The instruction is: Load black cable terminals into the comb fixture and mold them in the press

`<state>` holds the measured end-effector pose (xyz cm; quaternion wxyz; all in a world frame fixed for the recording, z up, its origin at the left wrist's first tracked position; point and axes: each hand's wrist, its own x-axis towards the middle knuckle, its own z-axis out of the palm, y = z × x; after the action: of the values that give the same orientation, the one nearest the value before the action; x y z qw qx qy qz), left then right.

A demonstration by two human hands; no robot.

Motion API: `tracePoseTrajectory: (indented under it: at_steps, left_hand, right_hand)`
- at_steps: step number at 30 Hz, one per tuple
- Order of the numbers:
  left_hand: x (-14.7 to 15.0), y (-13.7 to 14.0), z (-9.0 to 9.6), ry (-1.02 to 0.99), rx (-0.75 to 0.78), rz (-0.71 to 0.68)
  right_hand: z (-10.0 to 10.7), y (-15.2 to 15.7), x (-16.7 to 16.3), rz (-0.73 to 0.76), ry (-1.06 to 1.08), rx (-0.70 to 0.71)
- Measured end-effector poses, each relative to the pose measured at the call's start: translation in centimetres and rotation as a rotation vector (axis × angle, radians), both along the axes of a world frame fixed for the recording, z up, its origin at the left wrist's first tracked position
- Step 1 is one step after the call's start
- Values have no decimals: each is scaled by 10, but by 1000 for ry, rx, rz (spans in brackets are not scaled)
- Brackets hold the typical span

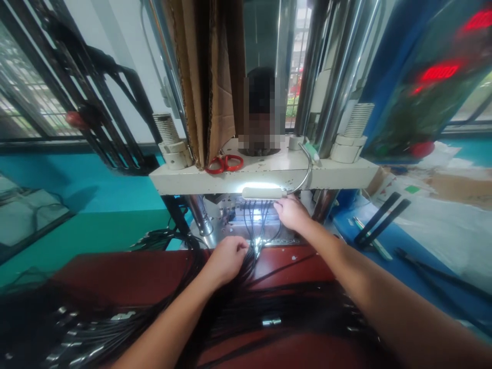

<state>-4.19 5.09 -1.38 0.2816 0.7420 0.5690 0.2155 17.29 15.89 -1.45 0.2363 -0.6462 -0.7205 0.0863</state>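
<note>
Several thin black cables run from a brightly lit metal mould under the press plate towards me, bunching together at the red-brown table's edge. My left hand is closed at this bunch, fingers curled around its left side; how many cables it grips is hidden. Farther in, my right hand reaches under the plate's front edge. Its thumb and fingers pinch at the mould's right end, where a black cable curves down. The fingertips are partly lost in glare.
A tube lamp hangs below the cream press plate. Red-handled scissors and cardboard are on the plate. More black cables cover the red-brown table. Tongs lie on the blue surface at right.
</note>
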Motion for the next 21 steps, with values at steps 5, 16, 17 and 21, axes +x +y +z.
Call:
tracePoseTrajectory:
  at_steps: [5,16,17,21]
  left_hand:
    - [-4,-7,5,-40,-5,-10]
    - [0,-7,-7,-132,45,10]
    - [0,-7,-7,-132,41,11]
    - [-1,-10,0,-132,23,10]
  right_hand:
    - [7,-6,-10,25,-51,24]
    - [16,-6,-23,3,-174,1]
    - [18,-6,-23,8,-186,-7]
    - [22,-9,-22,12,-233,-46]
